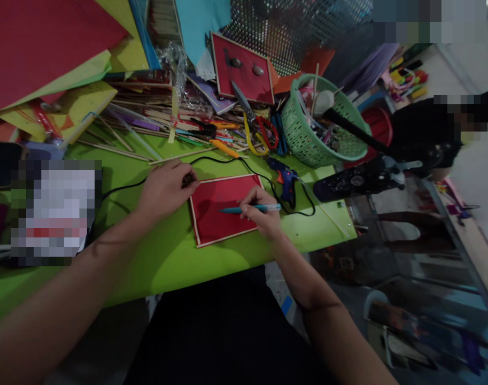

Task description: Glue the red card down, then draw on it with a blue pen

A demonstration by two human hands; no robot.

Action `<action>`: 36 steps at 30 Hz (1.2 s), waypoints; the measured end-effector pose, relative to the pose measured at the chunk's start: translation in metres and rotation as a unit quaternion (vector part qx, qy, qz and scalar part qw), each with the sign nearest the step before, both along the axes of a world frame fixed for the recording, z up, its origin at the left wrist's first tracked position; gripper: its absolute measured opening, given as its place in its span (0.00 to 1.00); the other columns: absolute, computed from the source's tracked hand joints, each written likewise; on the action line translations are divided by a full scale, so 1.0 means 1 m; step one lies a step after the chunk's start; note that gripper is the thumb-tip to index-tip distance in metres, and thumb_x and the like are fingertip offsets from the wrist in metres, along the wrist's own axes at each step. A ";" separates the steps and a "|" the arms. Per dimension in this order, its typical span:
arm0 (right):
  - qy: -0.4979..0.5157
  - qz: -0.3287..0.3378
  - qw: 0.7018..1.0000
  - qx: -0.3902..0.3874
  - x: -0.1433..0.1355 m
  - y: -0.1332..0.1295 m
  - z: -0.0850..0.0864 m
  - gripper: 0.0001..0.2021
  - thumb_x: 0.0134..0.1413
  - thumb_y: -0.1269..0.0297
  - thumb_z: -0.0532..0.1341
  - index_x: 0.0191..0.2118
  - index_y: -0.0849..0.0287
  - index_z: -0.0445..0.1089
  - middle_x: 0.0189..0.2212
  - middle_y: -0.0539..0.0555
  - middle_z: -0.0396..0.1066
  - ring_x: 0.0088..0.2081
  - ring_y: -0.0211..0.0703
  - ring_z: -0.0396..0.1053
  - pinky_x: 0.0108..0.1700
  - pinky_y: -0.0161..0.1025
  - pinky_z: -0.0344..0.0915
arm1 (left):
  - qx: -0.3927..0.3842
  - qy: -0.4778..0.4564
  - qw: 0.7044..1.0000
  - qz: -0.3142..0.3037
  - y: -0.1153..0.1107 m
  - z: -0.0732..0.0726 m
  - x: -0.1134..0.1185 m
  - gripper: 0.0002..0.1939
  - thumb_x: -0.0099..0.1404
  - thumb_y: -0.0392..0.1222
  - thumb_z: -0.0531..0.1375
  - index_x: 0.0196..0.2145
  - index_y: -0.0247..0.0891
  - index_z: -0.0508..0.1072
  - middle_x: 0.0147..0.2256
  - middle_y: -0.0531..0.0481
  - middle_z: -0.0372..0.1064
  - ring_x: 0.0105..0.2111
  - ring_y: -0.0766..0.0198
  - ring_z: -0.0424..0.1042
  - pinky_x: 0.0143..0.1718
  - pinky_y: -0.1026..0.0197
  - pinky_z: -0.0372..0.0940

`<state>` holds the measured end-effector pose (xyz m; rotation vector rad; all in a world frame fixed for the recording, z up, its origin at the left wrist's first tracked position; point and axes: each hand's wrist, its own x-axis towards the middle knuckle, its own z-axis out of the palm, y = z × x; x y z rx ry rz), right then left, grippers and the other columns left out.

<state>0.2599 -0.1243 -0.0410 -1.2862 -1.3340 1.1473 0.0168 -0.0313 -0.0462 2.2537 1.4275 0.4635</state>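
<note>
A red board (215, 227) edged with thin pale sticks lies on the green tabletop in front of me. My right hand (263, 214) is closed around a teal pen (230, 210), its tip over the middle of the red surface. At the board's upper left corner, my left hand (169, 187) has curled fingers, with the thumb and fingertips gripping the edge. Beyond the board's right side rests a blue glue gun (284, 179), its black cord running behind the board.
Scissors (261, 133), craft knives and many thin sticks (147, 115) crowd the back. A green basket (324, 144) of supplies stands at right, beside a dark bottle (358, 182). Another red framed board (246, 80) leans behind. A phone-like object (59, 211) lies left. Coloured paper (47, 48) covers the back left.
</note>
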 end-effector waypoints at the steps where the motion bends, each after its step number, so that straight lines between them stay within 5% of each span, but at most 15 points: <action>1: -0.003 0.001 1.000 0.002 0.000 0.000 0.000 0.06 0.52 0.63 0.65 0.29 0.55 0.67 0.22 0.45 0.69 0.23 0.35 0.66 0.28 0.36 0.61 | -0.001 0.000 1.000 0.000 0.000 0.000 0.000 0.08 0.65 0.45 0.58 0.37 0.41 0.75 0.40 0.45 0.74 0.41 0.53 0.73 0.42 0.53 0.64; 16: -0.030 0.000 1.000 -0.006 -0.001 -0.001 0.003 0.06 0.51 0.63 0.65 0.29 0.55 0.67 0.22 0.46 0.69 0.24 0.36 0.65 0.28 0.36 0.59 | -0.001 0.004 1.000 0.002 0.000 0.001 0.001 0.08 0.65 0.45 0.58 0.37 0.41 0.75 0.40 0.45 0.75 0.40 0.53 0.73 0.42 0.53 0.64; 22: 0.037 -0.045 0.998 -0.002 0.001 0.002 0.002 0.07 0.51 0.60 0.66 0.30 0.54 0.68 0.22 0.45 0.69 0.23 0.35 0.66 0.26 0.34 0.60 | -0.008 0.001 1.000 -0.001 0.000 0.002 0.000 0.09 0.65 0.45 0.58 0.37 0.41 0.75 0.40 0.45 0.75 0.41 0.52 0.73 0.43 0.52 0.65; 30: 0.088 -0.067 0.994 -0.018 0.006 0.010 0.001 0.09 0.50 0.62 0.68 0.39 0.53 0.76 0.32 0.49 0.75 0.34 0.40 0.72 0.33 0.35 0.65 | -0.004 0.013 1.000 0.004 -0.001 0.003 0.002 0.07 0.66 0.45 0.59 0.37 0.42 0.75 0.42 0.45 0.76 0.43 0.53 0.73 0.44 0.52 0.65; 36: 0.079 -0.050 0.996 -0.007 0.006 0.018 0.004 0.05 0.51 0.65 0.70 0.34 0.55 0.75 0.28 0.47 0.71 0.30 0.35 0.67 0.32 0.34 0.63 | -0.009 0.008 1.000 0.001 -0.001 0.004 0.001 0.08 0.66 0.45 0.58 0.38 0.41 0.75 0.41 0.44 0.75 0.41 0.53 0.73 0.43 0.52 0.64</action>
